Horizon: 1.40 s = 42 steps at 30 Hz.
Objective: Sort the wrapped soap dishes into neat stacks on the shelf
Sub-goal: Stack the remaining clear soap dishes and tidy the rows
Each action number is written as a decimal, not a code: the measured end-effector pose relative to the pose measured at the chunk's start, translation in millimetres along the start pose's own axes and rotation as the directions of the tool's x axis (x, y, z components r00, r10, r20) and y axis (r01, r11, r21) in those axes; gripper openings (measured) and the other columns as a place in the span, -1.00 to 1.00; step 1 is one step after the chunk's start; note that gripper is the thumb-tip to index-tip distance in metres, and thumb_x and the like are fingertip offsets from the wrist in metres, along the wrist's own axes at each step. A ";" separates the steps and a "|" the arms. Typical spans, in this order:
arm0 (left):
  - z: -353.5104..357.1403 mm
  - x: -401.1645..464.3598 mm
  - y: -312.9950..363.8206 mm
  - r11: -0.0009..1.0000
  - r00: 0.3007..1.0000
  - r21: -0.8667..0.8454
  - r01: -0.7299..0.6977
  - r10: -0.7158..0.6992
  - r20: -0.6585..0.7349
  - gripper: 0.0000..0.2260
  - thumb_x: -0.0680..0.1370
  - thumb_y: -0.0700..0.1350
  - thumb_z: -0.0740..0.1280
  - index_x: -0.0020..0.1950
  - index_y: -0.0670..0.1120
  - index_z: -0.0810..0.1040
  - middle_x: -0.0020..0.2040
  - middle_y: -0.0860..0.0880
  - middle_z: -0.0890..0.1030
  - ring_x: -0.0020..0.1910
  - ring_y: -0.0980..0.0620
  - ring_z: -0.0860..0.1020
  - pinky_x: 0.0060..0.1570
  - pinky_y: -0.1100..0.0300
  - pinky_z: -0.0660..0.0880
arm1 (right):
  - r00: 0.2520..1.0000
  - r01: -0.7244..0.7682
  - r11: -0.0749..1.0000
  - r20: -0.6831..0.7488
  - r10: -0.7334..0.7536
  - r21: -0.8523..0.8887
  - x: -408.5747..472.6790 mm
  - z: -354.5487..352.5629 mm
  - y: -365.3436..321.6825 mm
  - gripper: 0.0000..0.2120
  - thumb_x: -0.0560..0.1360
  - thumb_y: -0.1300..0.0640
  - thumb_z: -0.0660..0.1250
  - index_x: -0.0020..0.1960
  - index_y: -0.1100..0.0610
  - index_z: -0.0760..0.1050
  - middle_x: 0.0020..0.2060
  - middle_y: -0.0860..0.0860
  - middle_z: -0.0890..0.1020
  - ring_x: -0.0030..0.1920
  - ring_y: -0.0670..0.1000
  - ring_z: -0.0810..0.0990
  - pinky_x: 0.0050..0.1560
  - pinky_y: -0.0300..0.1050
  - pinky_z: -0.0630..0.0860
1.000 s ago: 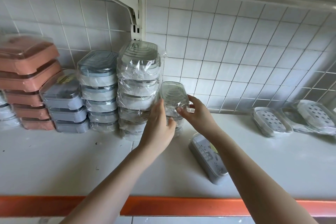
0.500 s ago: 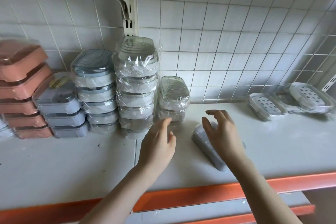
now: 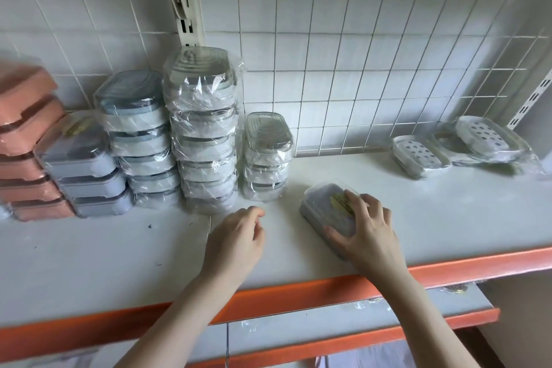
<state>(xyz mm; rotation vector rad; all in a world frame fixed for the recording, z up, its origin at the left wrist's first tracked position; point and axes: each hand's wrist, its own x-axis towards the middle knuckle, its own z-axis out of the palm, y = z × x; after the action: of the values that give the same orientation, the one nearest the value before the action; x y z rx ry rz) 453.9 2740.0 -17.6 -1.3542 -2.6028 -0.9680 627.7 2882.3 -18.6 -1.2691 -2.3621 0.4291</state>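
Note:
A grey wrapped soap dish (image 3: 324,208) with a yellow label lies loose on the white shelf (image 3: 104,251). My right hand (image 3: 366,228) grips it from above, thumb on its near side and fingers over the top. My left hand (image 3: 236,237) hovers just above the shelf with fingers loosely curled, holding nothing. Behind it stand a short stack of clear wrapped dishes (image 3: 266,155), a tall clear stack (image 3: 204,128), a blue-lidded stack (image 3: 139,140), a grey stack (image 3: 85,167) and a pink stack (image 3: 27,143).
Two or three loose wrapped white dishes (image 3: 418,155) with holed trays lie at the back right. A wire grid panel (image 3: 373,69) backs the shelf. An orange strip (image 3: 298,293) edges the front, with a lower shelf (image 3: 358,329) below.
Both hands let go of the top dish of the short clear stack and drew back. My right hand came down onto the loose grey dish and now grips it.

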 end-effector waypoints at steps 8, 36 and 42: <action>-21.4 -21.3 -3.1 0.975 0.999 0.221 0.021 -0.011 -0.050 -0.80 0.42 -0.20 0.35 0.03 -0.07 0.59 -0.11 -0.03 0.65 -0.11 -0.13 0.59 -0.23 0.03 0.54 | 0.998 0.064 0.996 -0.031 -0.062 0.069 -5.5 2.3 4.8 -0.28 0.29 -0.28 0.29 0.39 -0.05 0.31 0.28 0.05 0.36 0.22 0.18 0.31 0.16 0.17 0.44; -181.8 -103.0 -136.4 0.927 0.957 0.293 0.234 -0.166 -0.239 -0.79 0.54 -0.09 0.24 0.14 -0.06 0.52 0.06 -0.01 0.61 0.04 -0.08 0.54 -0.09 0.06 0.46 | 0.924 0.373 0.859 -0.052 -0.380 0.352 -84.3 53.7 -214.0 -0.25 0.27 -0.37 0.29 0.36 -0.04 0.34 0.22 0.04 0.42 0.17 0.14 0.37 0.16 0.12 0.46; -218.1 -103.0 -185.5 0.939 0.961 0.277 0.204 -0.139 -0.238 -0.78 0.54 -0.08 0.24 0.15 -0.05 0.53 0.06 0.01 0.61 0.03 -0.07 0.55 -0.11 0.06 0.48 | 0.928 0.369 0.846 -0.104 -0.357 0.385 -102.1 70.2 -276.1 -0.27 0.26 -0.38 0.26 0.33 -0.04 0.37 0.21 0.05 0.43 0.16 0.14 0.40 0.19 0.09 0.43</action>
<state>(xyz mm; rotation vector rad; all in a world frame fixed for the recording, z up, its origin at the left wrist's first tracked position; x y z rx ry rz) 327.0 2467.7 30.9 -0.9083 -2.5983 -0.6563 446.6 2643.8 24.4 -0.6186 -2.2639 0.7162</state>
